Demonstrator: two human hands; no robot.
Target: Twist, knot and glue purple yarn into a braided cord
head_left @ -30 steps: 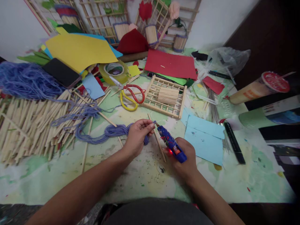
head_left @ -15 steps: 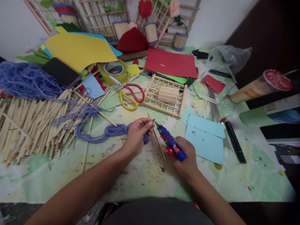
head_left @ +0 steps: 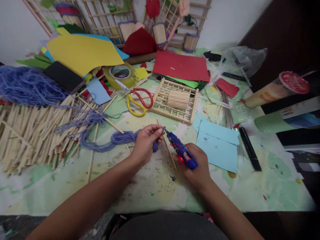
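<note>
Between the thumb and fingers of my left hand [head_left: 148, 140] the tip of a strand of blue-purple yarn [head_left: 122, 137] is pinched, its bundle trailing left over the table. My right hand [head_left: 196, 163] grips a blue glue gun [head_left: 182, 150] with a red light lit on it. The gun's nozzle points at the yarn end, touching or nearly so. Under the nozzle a thin wooden stick [head_left: 170, 154] lies on the table. Beyond my hands sits a wooden stick lattice frame [head_left: 160, 107] bearing a small panel of short sticks [head_left: 178, 100].
Red-and-yellow scissors [head_left: 137, 106] and a tape roll [head_left: 120, 74] lie ahead. At left are a heap of sticks [head_left: 30, 136] and a yarn pile [head_left: 27, 85]. Light blue paper [head_left: 217, 150], a black marker [head_left: 250, 149] and a lidded drink cup [head_left: 272, 90] stand or lie at right.
The view has shifted slightly. Both hands keep nearly the same pose, with the glue gun's nozzle still at the yarn end.
</note>
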